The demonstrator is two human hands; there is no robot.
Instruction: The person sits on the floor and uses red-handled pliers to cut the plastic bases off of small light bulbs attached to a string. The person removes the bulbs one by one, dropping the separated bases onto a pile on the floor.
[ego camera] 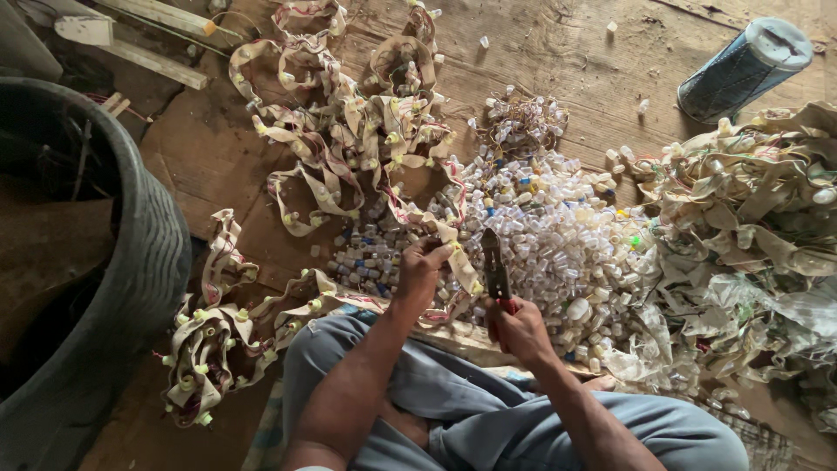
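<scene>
Beside the big heap of small white plastic caps (558, 235) on the worn wooden floor (567, 52), the left hand (423, 266) pinches a beige fabric strip studded with sockets (449, 240) at the heap's near-left edge, while the right hand (520, 330), just nearer, clasps red-handled cutting pliers (495, 270) pointing into the heap.

Cream-coloured strips (323, 166) threaded with thin red wire spread across the upper centre of the frame over brown, weathered floorboards (558, 52). At centre, a heap of clear and white plastic caps (558, 235) is flecked with blue, yellow and green. Red-handled cutters (497, 275) with dark jaws sit just below. Grey-blue trousers (488, 410) fill the bottom edge; a dark grey tub (148, 262) stands at left, a dark blue cross-hatched canister (741, 70) with a white lid upper right.
</scene>
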